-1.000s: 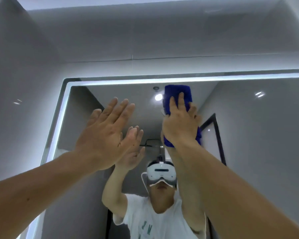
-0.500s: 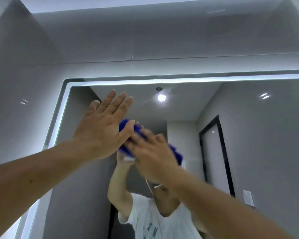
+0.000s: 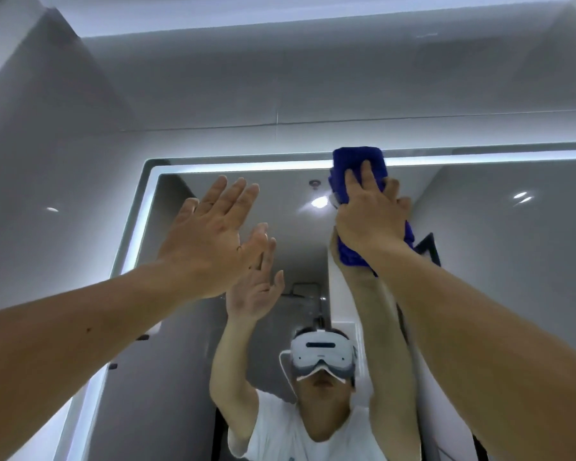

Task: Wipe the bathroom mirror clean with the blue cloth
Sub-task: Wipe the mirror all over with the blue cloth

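The right hand (image 3: 368, 212) presses the blue cloth (image 3: 358, 163) against the mirror (image 3: 512, 261) at its top edge, right of centre. The fingers lie spread over the folded cloth, the thumb wrapped round its right side, so the hand holds it. The upper part of the cloth overlaps the lit strip (image 3: 246, 166) that runs along the mirror's top border; its lower part shows below the wrist. The left hand (image 3: 213, 239) is raised flat to the left, fingers straight and together, holding nothing; whether it touches the glass cannot be told. The glass reflects the person with both arms raised and a white headset (image 3: 321, 357).
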{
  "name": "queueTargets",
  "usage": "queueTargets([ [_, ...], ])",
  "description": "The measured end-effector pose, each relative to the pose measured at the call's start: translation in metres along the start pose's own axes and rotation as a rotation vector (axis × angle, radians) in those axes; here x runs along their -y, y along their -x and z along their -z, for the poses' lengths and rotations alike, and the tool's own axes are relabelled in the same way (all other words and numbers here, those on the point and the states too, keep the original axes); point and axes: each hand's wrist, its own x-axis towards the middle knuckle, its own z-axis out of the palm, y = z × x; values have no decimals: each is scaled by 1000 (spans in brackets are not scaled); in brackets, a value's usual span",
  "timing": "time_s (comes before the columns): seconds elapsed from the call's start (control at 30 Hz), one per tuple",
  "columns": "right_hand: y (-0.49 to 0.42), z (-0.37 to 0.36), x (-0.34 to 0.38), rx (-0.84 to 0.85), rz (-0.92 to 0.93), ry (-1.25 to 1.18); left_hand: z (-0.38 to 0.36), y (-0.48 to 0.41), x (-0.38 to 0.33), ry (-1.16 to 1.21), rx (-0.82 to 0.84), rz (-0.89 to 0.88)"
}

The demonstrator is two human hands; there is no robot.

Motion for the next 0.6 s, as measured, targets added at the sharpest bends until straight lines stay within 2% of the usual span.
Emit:
queueTargets([
  [0.2,77,-17,125,10,472,-167,4,12,-1,35,-32,22],
  [0.3,99,-23,129,215,630,-107,0,12,-16,31,-12,36],
  [0.37,90,-16,96,146,694,-105,-3,7,-29,20,-6,21],
  [0.43,74,-5,47,56,640,-101,-3,-2,-38,33,-19,8],
  [0.6,10,13,-67,-2,192,-8,-2,-20,-44,-20,-23,-15],
])
